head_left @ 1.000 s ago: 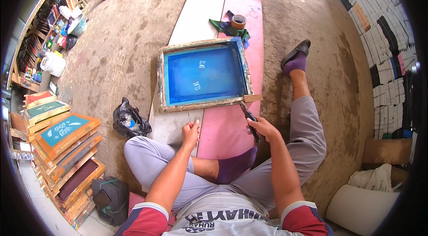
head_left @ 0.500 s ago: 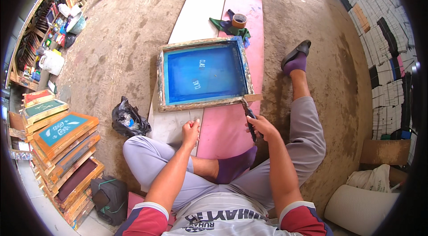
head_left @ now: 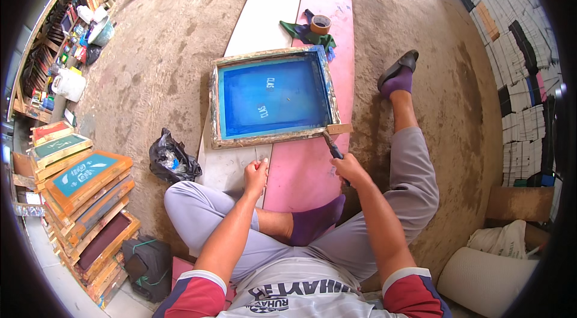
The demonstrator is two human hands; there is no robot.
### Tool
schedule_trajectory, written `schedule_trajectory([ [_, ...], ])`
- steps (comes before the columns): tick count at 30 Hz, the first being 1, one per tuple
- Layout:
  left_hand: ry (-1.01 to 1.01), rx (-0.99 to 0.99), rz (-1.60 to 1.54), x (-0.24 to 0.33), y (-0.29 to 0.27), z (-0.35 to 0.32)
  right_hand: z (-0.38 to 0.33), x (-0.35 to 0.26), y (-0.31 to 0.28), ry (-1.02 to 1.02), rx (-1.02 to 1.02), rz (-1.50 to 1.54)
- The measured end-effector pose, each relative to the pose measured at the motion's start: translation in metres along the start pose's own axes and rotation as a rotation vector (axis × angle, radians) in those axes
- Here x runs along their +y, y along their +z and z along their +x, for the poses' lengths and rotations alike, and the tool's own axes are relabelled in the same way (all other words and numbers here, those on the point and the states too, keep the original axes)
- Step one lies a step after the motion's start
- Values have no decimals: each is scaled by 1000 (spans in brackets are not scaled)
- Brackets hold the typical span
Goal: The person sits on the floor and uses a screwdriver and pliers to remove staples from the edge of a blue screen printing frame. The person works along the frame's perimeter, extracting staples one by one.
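A screen-printing frame (head_left: 274, 140) with weathered wooden sides and blue mesh lies on the boards in front of me. At its near right corner a small wooden strip (head_left: 341, 128) sticks out to the right. My right hand (head_left: 351, 169) is closed around a black-handled tool (head_left: 334, 149), its narrow dark end against that corner; the tool's exact kind is unclear. Below the frame's near side my left hand (head_left: 256, 175) is closed, thumb against fingers, apart from the frame. Whatever it may hold is too small to make out.
Beneath the frame lie a white board (head_left: 258, 12) and a pink board (head_left: 300, 180). A tape roll (head_left: 320, 24) rests on a green cloth (head_left: 294, 30) beyond. A black plastic bag (head_left: 174, 159) sits at left, near stacked printing frames (head_left: 90, 198). White bundles (head_left: 514, 48) line the right.
My right hand and the tool's handle have tilted, with the hand slightly higher. The tool's end stays at the frame's corner. The view has shifted slightly; my left hand remains closed.
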State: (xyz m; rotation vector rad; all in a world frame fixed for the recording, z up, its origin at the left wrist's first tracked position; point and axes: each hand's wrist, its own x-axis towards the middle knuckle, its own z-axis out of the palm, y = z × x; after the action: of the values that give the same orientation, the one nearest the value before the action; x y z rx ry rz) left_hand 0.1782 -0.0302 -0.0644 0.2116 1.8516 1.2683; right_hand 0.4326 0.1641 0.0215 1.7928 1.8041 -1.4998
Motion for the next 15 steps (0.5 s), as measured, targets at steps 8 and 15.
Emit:
schedule_trajectory([
  [8, -12, 19, 6, 0, 1, 0, -20, 0, 34, -177, 367, -329],
  [15, -4, 0, 17, -4, -1, 3, -30, 2, 37, -242, 282, -293],
])
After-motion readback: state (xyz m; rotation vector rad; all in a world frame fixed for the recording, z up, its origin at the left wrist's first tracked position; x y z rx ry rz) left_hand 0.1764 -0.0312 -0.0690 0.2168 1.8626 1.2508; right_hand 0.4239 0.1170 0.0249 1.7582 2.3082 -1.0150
